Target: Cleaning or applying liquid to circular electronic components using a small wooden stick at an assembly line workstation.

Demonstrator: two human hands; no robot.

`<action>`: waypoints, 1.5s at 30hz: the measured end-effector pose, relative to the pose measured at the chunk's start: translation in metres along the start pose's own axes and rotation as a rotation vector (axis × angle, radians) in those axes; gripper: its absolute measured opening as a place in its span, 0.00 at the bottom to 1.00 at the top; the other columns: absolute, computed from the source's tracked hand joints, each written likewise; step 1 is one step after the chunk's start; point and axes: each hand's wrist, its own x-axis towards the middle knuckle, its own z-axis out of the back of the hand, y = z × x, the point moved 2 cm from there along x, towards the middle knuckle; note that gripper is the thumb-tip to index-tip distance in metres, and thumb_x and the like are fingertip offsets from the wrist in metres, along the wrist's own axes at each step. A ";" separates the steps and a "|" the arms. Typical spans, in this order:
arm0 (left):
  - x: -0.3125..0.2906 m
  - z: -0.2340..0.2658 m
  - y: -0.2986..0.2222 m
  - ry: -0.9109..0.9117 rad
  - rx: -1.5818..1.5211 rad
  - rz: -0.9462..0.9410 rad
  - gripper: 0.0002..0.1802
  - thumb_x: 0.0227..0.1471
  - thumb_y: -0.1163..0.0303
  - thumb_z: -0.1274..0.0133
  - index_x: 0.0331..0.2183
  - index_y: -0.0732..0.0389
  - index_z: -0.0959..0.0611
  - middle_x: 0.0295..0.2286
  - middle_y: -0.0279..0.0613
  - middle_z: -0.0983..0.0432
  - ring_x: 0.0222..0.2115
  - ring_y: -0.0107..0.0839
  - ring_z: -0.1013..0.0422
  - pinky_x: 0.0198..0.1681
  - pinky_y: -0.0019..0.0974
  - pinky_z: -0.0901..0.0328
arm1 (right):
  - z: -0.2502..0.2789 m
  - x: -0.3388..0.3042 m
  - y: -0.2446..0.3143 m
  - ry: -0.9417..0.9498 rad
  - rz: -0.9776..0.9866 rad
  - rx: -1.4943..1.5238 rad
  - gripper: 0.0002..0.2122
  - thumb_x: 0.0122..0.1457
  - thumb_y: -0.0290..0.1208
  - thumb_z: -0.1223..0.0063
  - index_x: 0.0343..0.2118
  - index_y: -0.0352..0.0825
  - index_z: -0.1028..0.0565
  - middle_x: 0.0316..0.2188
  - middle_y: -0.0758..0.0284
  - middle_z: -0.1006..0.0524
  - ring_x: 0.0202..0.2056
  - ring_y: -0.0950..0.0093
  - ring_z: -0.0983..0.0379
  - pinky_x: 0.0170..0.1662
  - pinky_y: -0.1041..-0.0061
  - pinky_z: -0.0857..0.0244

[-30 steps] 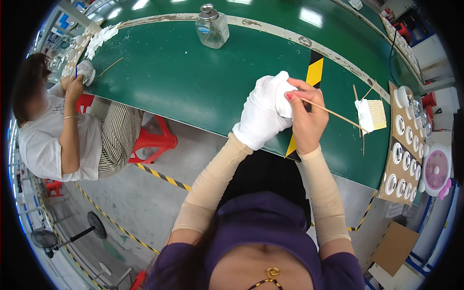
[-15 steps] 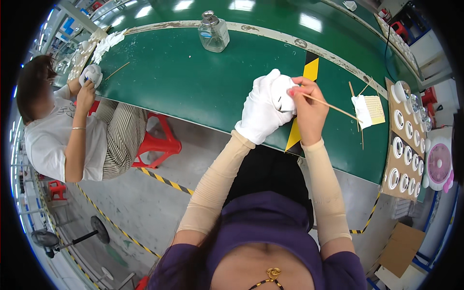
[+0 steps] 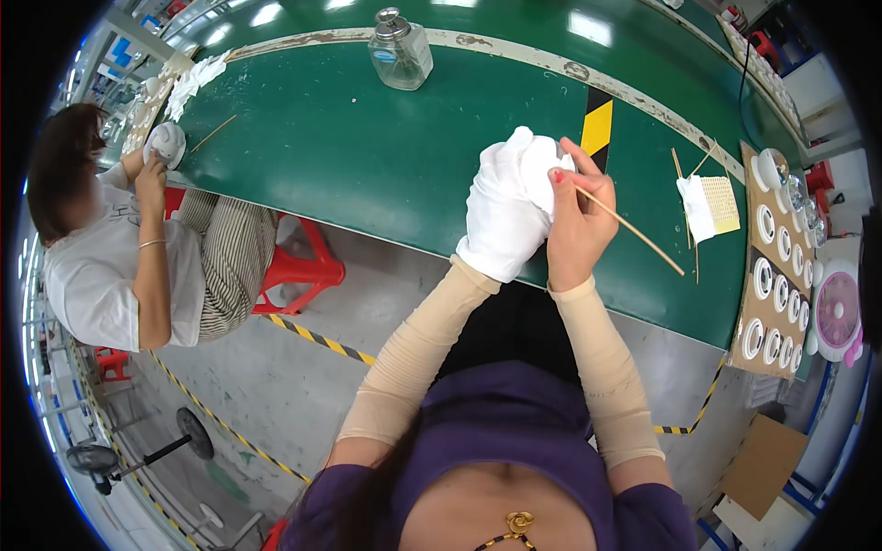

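Note:
My left hand [image 3: 496,213], in a white glove, is closed around a small white rounded part [image 3: 542,173] above the green table's near edge. Much of that part is hidden by the glove and by my other hand. My right hand [image 3: 581,225] is bare and pinches a thin wooden stick [image 3: 643,241] between thumb and fingers. The stick slants down to the right, away from the white part. Its upper end is hidden at my fingertips, which are against or very close to the part.
A glass pump bottle [image 3: 401,61] stands on the green table [image 3: 322,151]. To the right lie a white cloth [image 3: 696,207], a yellowish pad [image 3: 723,204], loose sticks and a cardboard sheet [image 3: 768,262] with several white rings. At left, a co-worker [image 3: 124,248] handles another white part [image 3: 165,144].
The white part has turned in my gloved hand; its dark slots no longer show. My right hand has rotated, and the stick now slants more steeply. The co-worker's hands have shifted slightly.

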 end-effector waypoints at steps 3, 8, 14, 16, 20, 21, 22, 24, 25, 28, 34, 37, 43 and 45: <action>0.000 0.003 -0.007 -0.050 0.013 0.001 0.38 0.41 0.64 0.38 0.53 0.60 0.36 0.43 0.54 0.34 0.37 0.52 0.29 0.39 0.48 0.32 | -0.003 0.015 -0.001 -0.062 -0.080 0.041 0.05 0.60 0.21 0.49 0.28 0.28 0.32 0.41 0.53 0.23 0.37 0.81 0.30 0.42 0.83 0.36; 0.003 0.003 -0.006 -0.032 -0.132 0.041 0.37 0.41 0.64 0.38 0.52 0.60 0.37 0.42 0.54 0.33 0.38 0.53 0.30 0.39 0.49 0.33 | 0.008 0.004 -0.004 -0.008 -0.120 0.048 0.04 0.56 0.17 0.47 0.28 0.27 0.31 0.42 0.50 0.24 0.41 0.73 0.26 0.43 0.77 0.32; 0.002 0.005 -0.010 -0.061 -0.073 0.020 0.34 0.42 0.64 0.39 0.49 0.62 0.34 0.43 0.52 0.32 0.40 0.51 0.30 0.41 0.46 0.33 | 0.005 0.017 0.003 0.032 -0.125 0.107 0.04 0.55 0.18 0.46 0.26 0.28 0.29 0.42 0.51 0.23 0.40 0.76 0.26 0.44 0.77 0.32; -0.001 0.005 -0.009 -0.063 -0.106 0.015 0.34 0.42 0.64 0.39 0.49 0.62 0.34 0.43 0.52 0.31 0.41 0.51 0.31 0.41 0.46 0.33 | 0.006 0.017 0.005 0.022 -0.238 0.154 0.05 0.54 0.18 0.45 0.25 0.28 0.29 0.42 0.51 0.23 0.39 0.77 0.27 0.42 0.79 0.33; 0.002 0.002 -0.003 0.002 -0.124 -0.038 0.38 0.39 0.64 0.37 0.51 0.62 0.36 0.42 0.52 0.31 0.42 0.50 0.32 0.42 0.45 0.33 | 0.014 0.004 0.002 0.104 0.041 -0.087 0.04 0.55 0.17 0.47 0.25 0.27 0.30 0.42 0.51 0.23 0.36 0.79 0.27 0.39 0.82 0.33; 0.003 0.002 -0.003 0.003 -0.123 -0.036 0.38 0.39 0.64 0.37 0.51 0.62 0.36 0.42 0.52 0.31 0.42 0.50 0.32 0.42 0.45 0.33 | 0.015 0.006 0.003 0.090 0.000 -0.088 0.04 0.55 0.17 0.48 0.25 0.27 0.30 0.42 0.52 0.23 0.35 0.80 0.27 0.39 0.81 0.33; 0.006 0.002 -0.005 -0.038 -0.082 -0.101 0.39 0.39 0.64 0.37 0.52 0.62 0.36 0.42 0.52 0.31 0.42 0.51 0.32 0.42 0.46 0.33 | 0.016 0.008 0.004 0.076 -0.041 -0.088 0.04 0.55 0.17 0.48 0.26 0.27 0.29 0.42 0.53 0.22 0.35 0.80 0.27 0.39 0.80 0.33; 0.004 0.005 -0.010 -0.069 -0.043 -0.165 0.40 0.39 0.64 0.37 0.52 0.62 0.36 0.42 0.52 0.31 0.42 0.51 0.32 0.42 0.46 0.33 | 0.013 0.022 0.001 -0.001 -0.113 0.059 0.04 0.56 0.18 0.49 0.26 0.27 0.30 0.42 0.53 0.22 0.34 0.80 0.27 0.38 0.81 0.33; 0.000 0.006 -0.010 -0.038 -0.053 -0.067 0.41 0.39 0.67 0.35 0.52 0.62 0.38 0.43 0.49 0.31 0.43 0.46 0.32 0.45 0.42 0.35 | 0.014 0.024 0.003 0.046 -0.161 -0.037 0.03 0.57 0.18 0.49 0.27 0.27 0.30 0.42 0.53 0.22 0.35 0.80 0.27 0.38 0.82 0.33; -0.002 -0.002 0.000 -0.016 -0.189 0.058 0.39 0.38 0.68 0.35 0.51 0.62 0.35 0.44 0.49 0.32 0.44 0.46 0.32 0.46 0.42 0.35 | 0.017 0.011 0.006 0.092 -0.106 -0.031 0.03 0.55 0.18 0.48 0.27 0.26 0.29 0.42 0.53 0.23 0.36 0.76 0.26 0.41 0.78 0.32; 0.003 0.004 -0.010 -0.007 -0.011 -0.134 0.37 0.39 0.71 0.38 0.52 0.65 0.34 0.46 0.53 0.34 0.45 0.49 0.33 0.49 0.43 0.36 | 0.012 0.026 0.002 0.118 -0.072 -0.077 0.03 0.55 0.15 0.50 0.29 0.29 0.29 0.43 0.54 0.24 0.42 0.71 0.26 0.45 0.77 0.34; -0.009 -0.005 0.015 -0.032 -0.408 0.163 0.36 0.41 0.76 0.38 0.52 0.66 0.34 0.47 0.50 0.35 0.48 0.44 0.34 0.51 0.39 0.37 | 0.008 0.015 -0.004 0.144 0.122 -0.071 0.02 0.54 0.16 0.49 0.29 0.28 0.28 0.41 0.55 0.24 0.43 0.68 0.26 0.44 0.75 0.33; -0.007 -0.009 0.005 0.018 -0.320 0.066 0.43 0.38 0.75 0.34 0.55 0.63 0.39 0.49 0.49 0.38 0.49 0.42 0.36 0.52 0.38 0.39 | 0.010 0.028 0.002 0.117 -0.023 -0.126 0.01 0.52 0.16 0.48 0.28 0.27 0.28 0.40 0.56 0.23 0.40 0.69 0.25 0.41 0.74 0.31; -0.003 -0.005 0.004 0.021 -0.244 0.031 0.44 0.38 0.75 0.34 0.55 0.62 0.39 0.49 0.49 0.38 0.49 0.42 0.36 0.52 0.38 0.39 | 0.007 0.026 -0.001 0.106 -0.132 -0.035 0.01 0.52 0.17 0.48 0.28 0.27 0.28 0.39 0.56 0.23 0.40 0.69 0.25 0.42 0.73 0.31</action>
